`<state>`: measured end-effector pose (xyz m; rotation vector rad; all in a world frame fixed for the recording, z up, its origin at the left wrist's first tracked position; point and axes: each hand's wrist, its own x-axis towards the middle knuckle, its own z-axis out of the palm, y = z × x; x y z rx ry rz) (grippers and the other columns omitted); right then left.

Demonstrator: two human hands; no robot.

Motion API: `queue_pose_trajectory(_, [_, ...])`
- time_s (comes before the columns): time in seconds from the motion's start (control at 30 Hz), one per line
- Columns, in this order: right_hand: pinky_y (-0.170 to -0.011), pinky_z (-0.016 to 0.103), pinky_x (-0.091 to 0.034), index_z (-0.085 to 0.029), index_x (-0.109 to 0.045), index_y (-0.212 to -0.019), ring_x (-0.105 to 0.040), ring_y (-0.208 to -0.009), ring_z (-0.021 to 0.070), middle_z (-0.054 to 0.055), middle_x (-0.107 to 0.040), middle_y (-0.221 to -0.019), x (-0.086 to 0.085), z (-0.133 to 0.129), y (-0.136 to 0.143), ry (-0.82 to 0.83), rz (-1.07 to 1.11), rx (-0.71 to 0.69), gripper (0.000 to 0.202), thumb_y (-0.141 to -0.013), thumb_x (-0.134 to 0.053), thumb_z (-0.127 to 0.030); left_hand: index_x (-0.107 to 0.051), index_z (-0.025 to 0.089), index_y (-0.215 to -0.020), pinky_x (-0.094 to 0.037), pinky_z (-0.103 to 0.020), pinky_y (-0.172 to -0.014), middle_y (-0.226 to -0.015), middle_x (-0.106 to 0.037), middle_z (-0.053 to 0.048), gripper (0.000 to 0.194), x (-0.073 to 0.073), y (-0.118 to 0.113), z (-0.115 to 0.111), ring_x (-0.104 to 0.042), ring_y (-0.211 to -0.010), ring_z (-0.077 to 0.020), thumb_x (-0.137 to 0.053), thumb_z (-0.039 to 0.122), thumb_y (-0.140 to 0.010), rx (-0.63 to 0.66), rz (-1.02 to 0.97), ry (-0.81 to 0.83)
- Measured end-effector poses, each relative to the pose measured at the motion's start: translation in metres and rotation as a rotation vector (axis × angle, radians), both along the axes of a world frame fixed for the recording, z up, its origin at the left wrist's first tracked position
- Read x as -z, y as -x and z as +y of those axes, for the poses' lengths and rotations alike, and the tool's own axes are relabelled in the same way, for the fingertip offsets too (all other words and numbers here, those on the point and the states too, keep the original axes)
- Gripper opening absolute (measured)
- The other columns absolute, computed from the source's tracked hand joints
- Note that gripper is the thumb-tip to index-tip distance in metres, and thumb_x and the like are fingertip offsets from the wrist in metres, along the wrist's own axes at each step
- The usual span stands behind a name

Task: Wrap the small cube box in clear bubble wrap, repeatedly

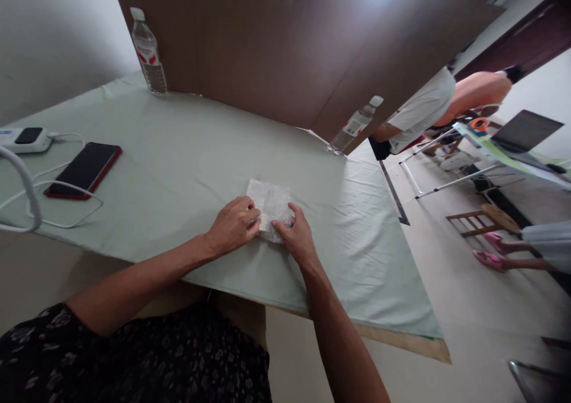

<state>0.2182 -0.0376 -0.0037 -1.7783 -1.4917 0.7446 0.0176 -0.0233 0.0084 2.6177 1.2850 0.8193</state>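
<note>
Both hands pinch a small folded plastic bag [270,207] lying flat on the table [178,159] centre: left hand [232,224] at its 8 o'clock edge, right hand [298,236] at its 5 o'clock edge.

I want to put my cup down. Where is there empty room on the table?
Bare cloth lies between the red phone and the white packet under both hands, left hand and right hand. More lies between the two water bottles, before the cardboard wall. The left edge is crowded with cables.
</note>
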Motion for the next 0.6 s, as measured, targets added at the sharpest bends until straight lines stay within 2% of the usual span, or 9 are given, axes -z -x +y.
queue_pose_trajectory(0.13, [-0.061,0.033,-0.047,-0.013,-0.046,-0.142,-0.053,-0.058,0.0172,-0.003,-0.06,-0.067,-0.004,0.0,0.008,-0.054,0.048,-0.019,0.073,-0.075,-0.066,-0.033,-0.071,0.014,-0.086,-0.051,-0.034,-0.082,-0.097,-0.067,-0.01,0.016,-0.003,-0.001,0.004,-0.06,-0.09,-0.0224,-0.057,0.016,-0.09,0.037,0.041,0.023])
queue_pose_trajectory(0.37, [-0.042,0.026,-0.043,-0.016,-0.039,-0.144,-0.049,-0.051,0.0128,-0.004,-0.056,-0.071,-0.02,0.001,0.03,0.011,0.331,-0.031,0.077,-0.075,-0.065,-0.04,-0.072,0.014,-0.089,-0.052,-0.036,-0.084,-0.098,-0.067,-0.012,0.015,-0.002,-0.002,0.011,-0.061,-0.094,-0.0238,-0.058,0.016,-0.089,0.077,0.037,0.135])
queue_pose_trajectory(0.5, [-0.044,0.024,-0.044,-0.015,-0.036,-0.147,-0.053,-0.052,0.0115,-0.001,-0.065,-0.079,-0.021,0.001,0.043,0.009,0.356,-0.051,0.08,-0.077,-0.066,-0.04,-0.07,0.015,-0.09,-0.053,-0.039,-0.087,-0.097,-0.067,-0.012,0.013,0.0,-0.001,0.013,-0.062,-0.096,-0.0248,-0.058,0.015,-0.088,0.082,-0.017,0.198])
queue_pose_trajectory(0.6, [-0.052,0.026,-0.048,-0.014,-0.033,-0.15,-0.057,-0.056,0.0116,0.004,-0.07,-0.088,-0.02,-0.004,0.047,-0.018,0.303,-0.071,0.08,-0.081,-0.064,-0.038,-0.068,0.013,-0.107,-0.052,-0.042,-0.091,-0.102,-0.068,-0.012,0.023,0.004,-0.001,0.012,-0.062,-0.1,-0.0261,-0.06,0.017,-0.085,0.071,-0.11,0.239])
